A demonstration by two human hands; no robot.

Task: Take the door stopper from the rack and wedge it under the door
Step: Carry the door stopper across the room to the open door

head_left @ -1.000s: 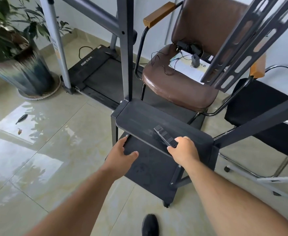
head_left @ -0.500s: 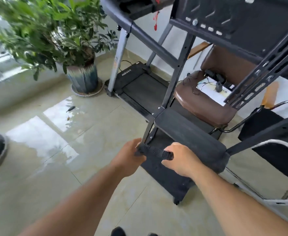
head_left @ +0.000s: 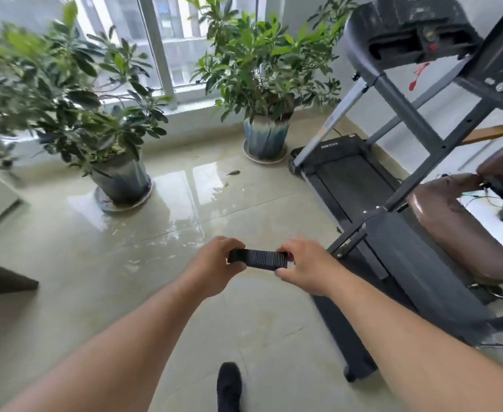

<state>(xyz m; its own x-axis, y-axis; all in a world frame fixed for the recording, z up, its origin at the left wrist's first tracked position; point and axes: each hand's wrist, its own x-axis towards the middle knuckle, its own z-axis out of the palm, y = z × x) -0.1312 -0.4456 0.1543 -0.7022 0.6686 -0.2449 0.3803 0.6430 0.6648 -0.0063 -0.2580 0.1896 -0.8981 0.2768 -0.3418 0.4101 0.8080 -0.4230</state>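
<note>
Nearest, at the bottom edge: a dark shoe (head_left: 228,385) on the pale tiled floor (head_left: 65,263), both forearms reaching forward above it. Just beyond, at mid-frame: the door stopper (head_left: 257,259), black and ribbed, held in the air between the two hands, well clear of the floor. Left hand (head_left: 214,264) closed around its left end, fingers wrapped over the top; right hand (head_left: 305,264) pinching the right end between thumb and fingertips. Long axis running left to right across the view, roughly level, so neither hand nearer than the other, each gripping one end. Thin end versus thick end not clear from here. Off to the right, just beside the right forearm: the dark rack (head_left: 416,263) with its flat shelf bare, the stopper already off it. Behind that, a brown chair (head_left: 458,227) and a treadmill (head_left: 348,179). Farther out: two potted plants (head_left: 119,173) on the glossy floor before a bright window (head_left: 170,40). No door in view, only a dark edge at far left, unidentifiable. Likely next: a turn toward the door, then a swing of the long axis to point the thin end at the gap beneath it, probably with one hand letting go.
</note>
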